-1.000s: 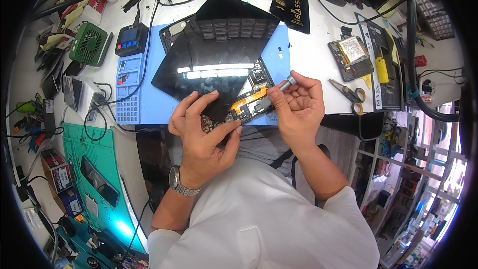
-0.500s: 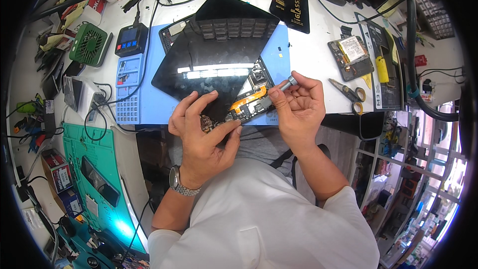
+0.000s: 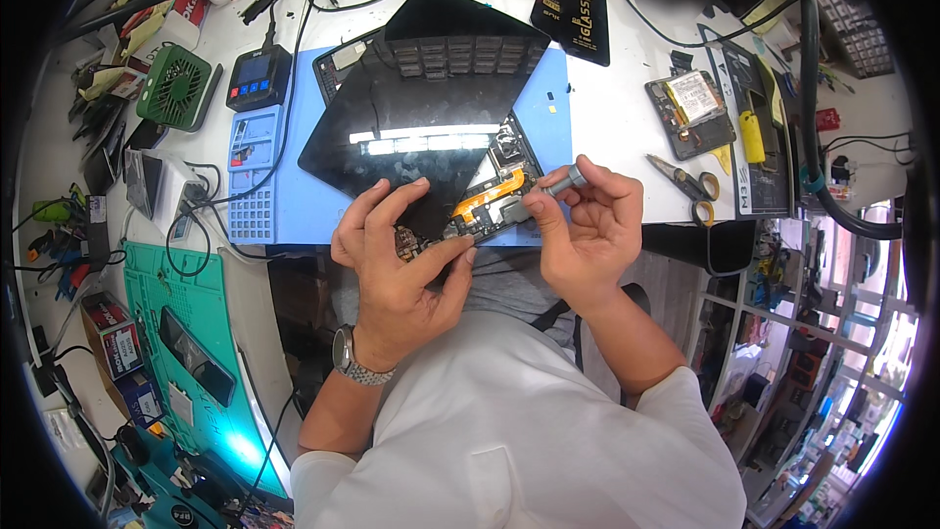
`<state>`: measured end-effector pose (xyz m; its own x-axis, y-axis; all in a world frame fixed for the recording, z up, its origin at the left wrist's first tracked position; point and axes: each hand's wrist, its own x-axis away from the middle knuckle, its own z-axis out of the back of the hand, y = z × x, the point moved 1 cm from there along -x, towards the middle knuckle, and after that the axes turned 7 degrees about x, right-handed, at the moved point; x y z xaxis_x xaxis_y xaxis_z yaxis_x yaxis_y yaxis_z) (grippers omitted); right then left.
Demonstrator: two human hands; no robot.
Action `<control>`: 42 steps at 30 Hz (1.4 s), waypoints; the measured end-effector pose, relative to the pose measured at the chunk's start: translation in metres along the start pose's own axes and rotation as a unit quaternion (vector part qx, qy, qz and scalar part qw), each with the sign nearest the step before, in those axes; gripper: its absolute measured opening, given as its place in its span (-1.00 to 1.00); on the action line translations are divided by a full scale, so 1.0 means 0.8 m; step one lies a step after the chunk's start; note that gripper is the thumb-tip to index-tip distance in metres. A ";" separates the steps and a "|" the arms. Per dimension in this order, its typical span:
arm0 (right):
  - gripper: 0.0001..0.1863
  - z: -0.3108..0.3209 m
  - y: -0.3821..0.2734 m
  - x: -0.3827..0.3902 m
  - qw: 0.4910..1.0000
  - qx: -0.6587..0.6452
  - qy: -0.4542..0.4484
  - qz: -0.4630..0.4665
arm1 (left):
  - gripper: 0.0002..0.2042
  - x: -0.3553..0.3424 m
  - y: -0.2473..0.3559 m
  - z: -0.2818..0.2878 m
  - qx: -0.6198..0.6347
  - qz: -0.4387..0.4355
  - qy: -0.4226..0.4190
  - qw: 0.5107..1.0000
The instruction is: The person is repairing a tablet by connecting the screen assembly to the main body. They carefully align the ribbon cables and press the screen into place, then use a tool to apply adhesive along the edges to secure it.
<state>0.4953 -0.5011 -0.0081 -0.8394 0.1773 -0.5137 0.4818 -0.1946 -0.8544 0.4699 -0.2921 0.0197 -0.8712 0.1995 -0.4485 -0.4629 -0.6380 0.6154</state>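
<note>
A tablet lies opened on the blue mat (image 3: pixel 551 152), its dark glass screen (image 3: pixel 411 118) turned askew over the housing. Orange flex cable (image 3: pixel 490 198) and circuit parts show in the exposed corner of the housing (image 3: pixel 511 216). My left hand (image 3: pixel 397 255) grips the tablet's near edge, with some fingers on the glass and the thumb and forefinger close together by the small parts. Between the thumb and fingers of my right hand (image 3: pixel 592 225) is a short grey screwdriver (image 3: pixel 564 182), slanting toward the exposed corner. Its tip is too small to make out.
Scissors (image 3: pixel 676 176) and an opened phone (image 3: pixel 690 113) lie at the right. Left of the tablet are a blue parts tray (image 3: pixel 255 171), a small device with a screen (image 3: pixel 258 78) and a green fan (image 3: pixel 179 86). Cables cross the left side.
The screwdriver's outer end has dipped toward me and my right fingers have rolled around it. My left hand and the tablet stay in place.
</note>
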 end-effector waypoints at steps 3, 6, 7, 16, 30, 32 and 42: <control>-0.34 0.002 -0.005 -0.002 0.995 0.035 -0.030 0.092 | -0.80 0.000 0.000 0.000 -0.001 0.000 -0.001 1.000; -0.31 0.003 -0.013 -0.007 0.985 0.039 -0.071 0.155 | -0.79 0.000 0.000 0.000 -0.003 0.001 -0.001 1.000; -0.30 0.005 -0.015 -0.008 0.982 0.042 -0.089 0.163 | -0.79 0.000 0.000 0.000 -0.002 0.001 -0.002 1.000; -0.32 0.001 -0.044 -0.017 0.973 0.003 -0.190 0.134 | -0.81 0.000 -0.004 -0.002 0.019 -0.008 0.012 1.000; -0.43 -0.003 -0.067 -0.031 0.962 0.151 -0.157 0.166 | -0.83 -0.002 0.002 -0.007 -0.002 -0.025 0.013 1.000; -0.40 -0.009 -0.058 -0.022 0.973 0.117 -0.143 0.135 | -0.84 -0.001 0.001 -0.008 -0.007 -0.024 0.016 1.000; -0.44 0.003 -0.053 -0.008 0.980 0.050 -0.180 0.066 | -0.85 -0.001 0.002 -0.010 -0.013 -0.029 0.012 0.999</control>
<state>0.4798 -0.4962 0.0313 -0.8147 -0.2038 -0.5429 0.5799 -0.2894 -0.7616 0.4710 -0.2990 0.0161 -0.8388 0.2183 -0.4987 -0.5076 -0.6448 0.5715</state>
